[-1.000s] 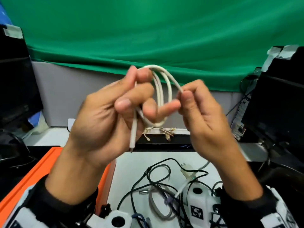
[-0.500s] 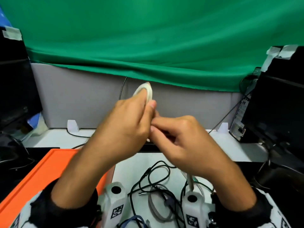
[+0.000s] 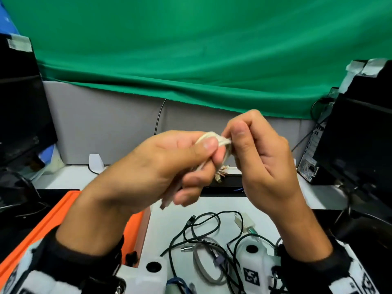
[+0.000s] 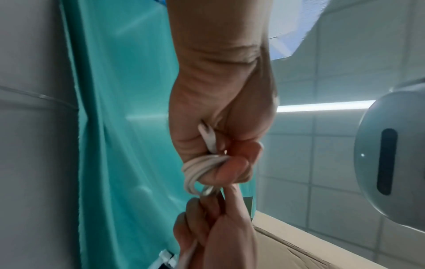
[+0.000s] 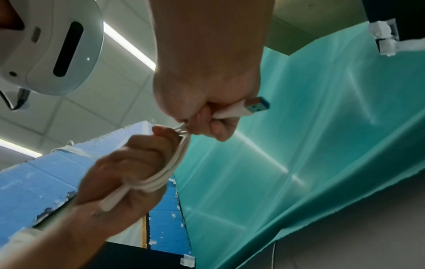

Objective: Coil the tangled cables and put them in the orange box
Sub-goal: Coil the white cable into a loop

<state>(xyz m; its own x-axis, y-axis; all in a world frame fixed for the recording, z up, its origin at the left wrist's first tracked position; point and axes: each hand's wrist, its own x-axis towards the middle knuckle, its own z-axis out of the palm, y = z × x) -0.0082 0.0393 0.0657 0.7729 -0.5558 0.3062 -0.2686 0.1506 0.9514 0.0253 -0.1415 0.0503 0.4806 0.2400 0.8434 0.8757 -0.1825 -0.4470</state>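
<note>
A coiled white cable is held in the air above the table, between both hands. My left hand grips the squeezed loops, and one cable end hangs below its fingers. My right hand pinches the coil's right end, with the cable's blue-tipped USB plug sticking out of its fist. The orange box lies at the lower left, partly behind my left forearm. Several tangled black and grey cables lie on the white table below my hands.
Black monitors stand at the left and right edges. A green cloth hangs over a grey partition behind. A flat black device lies beyond my hands, and a white adapter sits among the loose cables.
My hands have come down from higher up. The wide loops are now squeezed into a tight bundle, and my right hand has turned and taken the coil's right end.
</note>
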